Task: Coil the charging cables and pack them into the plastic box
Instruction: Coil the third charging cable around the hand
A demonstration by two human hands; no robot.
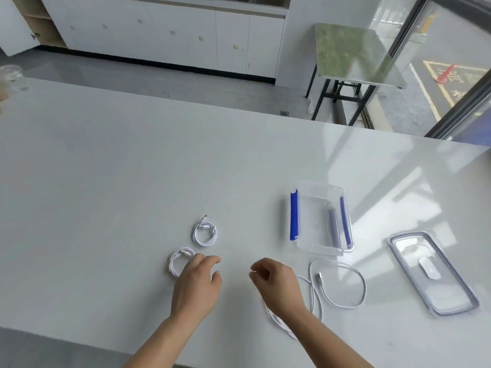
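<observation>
Two cables coiled on the desk (106, 181), a third left loose, the plastic box (322, 248) standing open.

The left hand (196, 281) is held low over the near coiled cable (176, 261), its edge covered by loosely curved fingers; no closed grip on the coil is seen. The far coiled cable (204, 233) is laid just beyond it, apart from the hand. The right hand (276, 285) is raised beside the left with fingers loosely curled, and nothing is seen in its grip. The loose cable (319, 277) is spread in a wide loop to the right of that hand, and part of it is hidden under the wrist. The box is placed beyond the loop, with no cables seen inside and blue clips along both long sides. Its lid (431, 272) is laid flat well to the right.
</observation>
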